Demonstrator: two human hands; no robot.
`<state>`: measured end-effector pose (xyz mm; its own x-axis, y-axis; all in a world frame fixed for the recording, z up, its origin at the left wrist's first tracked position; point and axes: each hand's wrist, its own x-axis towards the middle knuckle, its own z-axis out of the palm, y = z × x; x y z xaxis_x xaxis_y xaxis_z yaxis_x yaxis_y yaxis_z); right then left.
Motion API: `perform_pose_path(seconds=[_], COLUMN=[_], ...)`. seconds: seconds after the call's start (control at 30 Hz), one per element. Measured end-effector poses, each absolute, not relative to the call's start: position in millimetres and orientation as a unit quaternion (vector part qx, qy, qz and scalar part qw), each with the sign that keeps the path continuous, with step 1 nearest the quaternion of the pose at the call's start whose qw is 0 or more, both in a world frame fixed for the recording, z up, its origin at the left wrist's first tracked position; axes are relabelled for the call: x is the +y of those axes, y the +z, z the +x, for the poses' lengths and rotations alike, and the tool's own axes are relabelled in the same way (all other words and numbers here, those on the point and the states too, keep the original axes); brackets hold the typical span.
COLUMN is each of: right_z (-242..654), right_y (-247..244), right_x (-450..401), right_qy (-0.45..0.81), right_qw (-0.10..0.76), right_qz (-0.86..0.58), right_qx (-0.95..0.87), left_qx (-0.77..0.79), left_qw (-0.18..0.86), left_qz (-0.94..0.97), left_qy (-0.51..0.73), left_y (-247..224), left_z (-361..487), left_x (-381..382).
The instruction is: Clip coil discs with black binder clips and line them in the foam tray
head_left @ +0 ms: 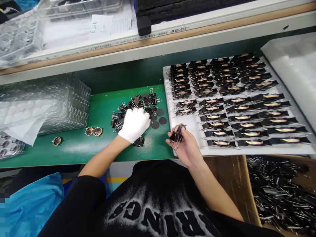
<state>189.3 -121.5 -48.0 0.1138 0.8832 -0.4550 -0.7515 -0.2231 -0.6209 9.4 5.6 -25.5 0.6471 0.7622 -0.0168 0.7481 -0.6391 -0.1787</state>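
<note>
Right hand (185,144), bare, is curled shut around a black binder clip (177,135) with wire handles, held at the near left corner of the white tray (170,108). Left hand (134,124), in a white fabric glove, rests palm down with fingers bent on the heap of binder clips (138,107) on the green desk (103,108); I cannot tell if it grips one. Flat dark round discs (158,118) lie beside the heap. On the shelf rail (172,31) above, "LESSO" reads upside down. Tray rows hold clipped tan pieces.
</note>
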Motion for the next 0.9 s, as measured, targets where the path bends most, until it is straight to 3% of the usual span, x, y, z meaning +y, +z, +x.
perform_pose_path(seconds=[0.17, 0.3, 0.4, 0.6, 0.73, 0.9], right_z=[195.1, 201.2, 203.5, 207.5, 209.5, 217.0], right_y=[-45.1, -47.2, -50.0, -52.0, -47.4, -39.0], right_x=[-128.5, -127.8, -126.0, -126.6, -127.0, -129.0], right_qy=[0.678, 0.668, 0.688, 0.689, 0.639, 0.582], right_qw=[0.574, 0.544, 0.52, 0.483, 0.461, 0.48], right_qz=[-0.432, -0.442, -0.413, -0.399, -0.437, -0.473], right_qx=[-0.153, -0.251, -0.293, -0.364, -0.434, -0.455], left_qx=[-0.467, -0.462, -0.451, -0.387, -0.448, -0.442], left_qw=[0.041, -0.201, -0.333, -0.292, -0.273, -0.321], left_qz=[-0.882, -0.842, -0.802, -0.86, -0.848, -0.836], left_qy=[-0.052, -0.191, -0.204, -0.157, -0.077, -0.04], left_y=[-17.3, -0.3, 6.4, 4.6, 12.8, 18.5], left_z=[4.4, 1.3, 4.3, 0.6, 2.2, 6.7], left_x=[14.7, -1.0, -19.9, -37.8, -42.6, -41.0])
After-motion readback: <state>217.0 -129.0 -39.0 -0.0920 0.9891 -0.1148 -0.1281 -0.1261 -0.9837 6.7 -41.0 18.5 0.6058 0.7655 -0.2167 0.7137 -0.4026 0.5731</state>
